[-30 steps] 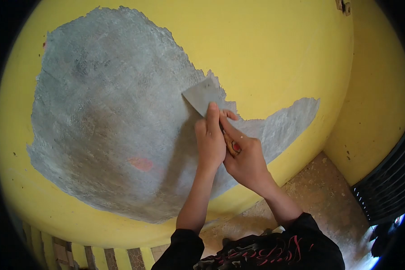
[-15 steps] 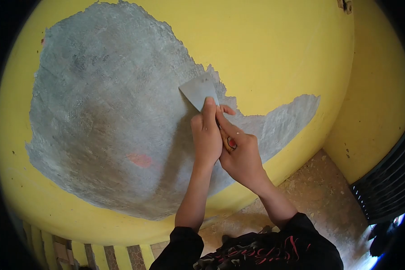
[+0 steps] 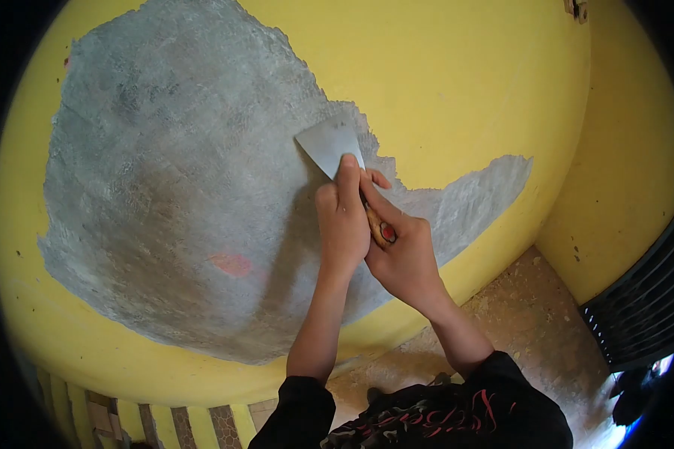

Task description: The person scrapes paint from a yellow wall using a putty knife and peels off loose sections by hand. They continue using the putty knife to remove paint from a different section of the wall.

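A scraper (image 3: 331, 142) with a wide metal blade and a wooden handle lies against the wall near the edge between bare grey plaster (image 3: 165, 172) and yellow paint (image 3: 457, 90). My left hand (image 3: 344, 224) presses its thumb on the blade's base, with its fingers closed round the neck. Around the handle, my right hand (image 3: 406, 254) is closed, one finger stretched along toward the blade. A red spot shows on the handle between the hands. The blade's upper end is at the jagged paint edge.
Yellow side wall (image 3: 621, 165) at the right, with a dark slatted object (image 3: 644, 299) beside it. Brown floor (image 3: 517, 322) with pale flakes lies below. Yellow bars (image 3: 161, 426) stand at the lower left. A pinkish patch (image 3: 232, 264) marks the plaster.
A strip of yellow paint above the blade has come off or shifted, and the paint edge there looks different. Both hands and the scraper have moved slightly up and left.
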A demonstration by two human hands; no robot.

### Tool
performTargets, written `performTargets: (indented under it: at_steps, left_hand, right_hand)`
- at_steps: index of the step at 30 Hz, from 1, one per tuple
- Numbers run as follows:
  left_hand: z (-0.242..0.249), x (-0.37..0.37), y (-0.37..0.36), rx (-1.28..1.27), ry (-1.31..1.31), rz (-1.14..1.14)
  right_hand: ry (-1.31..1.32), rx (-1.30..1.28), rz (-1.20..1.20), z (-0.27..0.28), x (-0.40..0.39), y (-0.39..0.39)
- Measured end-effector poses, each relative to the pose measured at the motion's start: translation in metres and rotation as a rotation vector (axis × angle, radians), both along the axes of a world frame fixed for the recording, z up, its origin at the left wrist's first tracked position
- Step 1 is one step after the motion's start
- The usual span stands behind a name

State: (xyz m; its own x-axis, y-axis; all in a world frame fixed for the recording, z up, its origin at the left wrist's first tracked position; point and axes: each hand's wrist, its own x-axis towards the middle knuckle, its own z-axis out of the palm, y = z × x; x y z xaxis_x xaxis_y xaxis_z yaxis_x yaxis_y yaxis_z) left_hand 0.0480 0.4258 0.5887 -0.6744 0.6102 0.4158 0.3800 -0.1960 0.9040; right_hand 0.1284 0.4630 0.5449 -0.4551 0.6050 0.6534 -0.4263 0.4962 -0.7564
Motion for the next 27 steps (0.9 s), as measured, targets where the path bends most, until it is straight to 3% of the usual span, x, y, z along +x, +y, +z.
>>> performTargets:
  at_steps: [8,10,14,24,27]
  left_hand:
    - [0.003,0.001,0.0,-0.014,-0.005,-0.009]
    - [0.008,-0.001,0.006,0.019,0.021,0.004]
    - [0.006,0.002,0.004,0.037,0.005,0.011]
    - [0.006,0.003,0.007,0.062,0.023,0.032]
    - [0.024,0.004,0.01,0.064,-0.017,-0.004]
  right_hand:
    - [0.043,0.051,-0.027,0.005,0.003,0.001]
    - [-0.095,-0.006,0.038,0.009,0.005,0.006]
    - [0.01,0.047,0.011,0.012,0.004,0.005]
    - [-0.107,0.047,0.013,0.02,0.011,0.006]
    - [-0.1,0.035,0.011,0.026,0.01,0.008]
